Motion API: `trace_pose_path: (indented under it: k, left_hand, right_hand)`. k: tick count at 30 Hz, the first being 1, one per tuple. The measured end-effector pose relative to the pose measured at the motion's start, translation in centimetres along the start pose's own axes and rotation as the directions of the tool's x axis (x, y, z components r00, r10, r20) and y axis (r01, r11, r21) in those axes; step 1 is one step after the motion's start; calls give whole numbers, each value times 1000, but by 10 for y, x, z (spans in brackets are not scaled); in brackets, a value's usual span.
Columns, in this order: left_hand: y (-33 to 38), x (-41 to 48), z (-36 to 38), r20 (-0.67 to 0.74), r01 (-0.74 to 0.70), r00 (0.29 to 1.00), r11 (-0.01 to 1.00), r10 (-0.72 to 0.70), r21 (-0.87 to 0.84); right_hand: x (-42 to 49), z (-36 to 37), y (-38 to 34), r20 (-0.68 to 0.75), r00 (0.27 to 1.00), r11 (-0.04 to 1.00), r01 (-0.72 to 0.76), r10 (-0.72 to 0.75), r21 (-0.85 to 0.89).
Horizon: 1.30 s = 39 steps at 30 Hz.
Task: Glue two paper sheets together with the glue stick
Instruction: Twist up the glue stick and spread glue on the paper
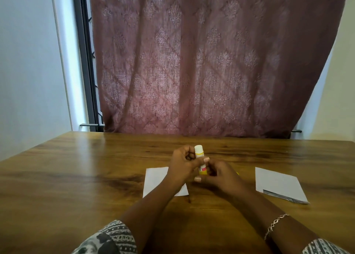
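Bottom edge: patterned sleeves (107, 240); bracelet (275, 224) on the right wrist. Frame centre: left hand (182, 167) curled round the upright glue stick (199, 152), thumb across its body; right hand (221, 177) pinches its yellow base. One paper sheet (155, 178) lies under the left hand, second sheet (278, 184) centre right, well apart. Wooden table (76, 177). Behind: maroon curtain (211, 61).

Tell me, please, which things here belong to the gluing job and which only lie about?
For the job: glue stick, held by left hand and right hand; left paper sheet; right paper sheet; table.
Not part of it: curtain, window frame, bracelet.
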<state>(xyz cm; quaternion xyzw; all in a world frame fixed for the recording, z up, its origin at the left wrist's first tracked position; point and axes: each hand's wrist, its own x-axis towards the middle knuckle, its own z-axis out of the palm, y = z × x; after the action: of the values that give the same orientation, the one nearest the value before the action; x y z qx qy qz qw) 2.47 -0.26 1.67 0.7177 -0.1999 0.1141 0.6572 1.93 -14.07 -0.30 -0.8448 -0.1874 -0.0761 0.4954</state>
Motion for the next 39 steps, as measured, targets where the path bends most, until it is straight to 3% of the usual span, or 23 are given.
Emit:
trace_pose_path:
  k: [3,6,10,13,20,28,33,39]
  left_hand:
    - [1,-2,0,11,13,1000,1000,-12,-20]
    - [1,-4,-2,54,5,999,999,-3,-39]
    - [2,-6,-4,125,-12,992,998,21,-69]
    - [3,-8,-3,99,-17,995,996,25,-82]
    - [5,-10,-3,87,14,996,994,-5,-109]
    - [8,-12,-11,80,22,997,991,-12,-134]
    - [9,-13,-8,64,33,998,995,-27,-95]
    - [10,-15,-12,78,-4,997,991,14,-133]
  right_hand:
    - [2,6,0,-70,998,997,-5,-1,-82]
    - [3,4,1,-51,999,997,-20,16,-74]
    - [1,-3,3,70,997,987,-46,36,157]
    - [-2,-2,0,69,998,963,-29,10,269]
    - [3,2,-3,-28,998,973,65,-60,221]
    - [-2,1,-4,72,994,946,59,-86,318]
    - [-3,6,-5,10,995,977,99,-103,187]
    - [-4,2,-7,41,992,941,97,-116,323]
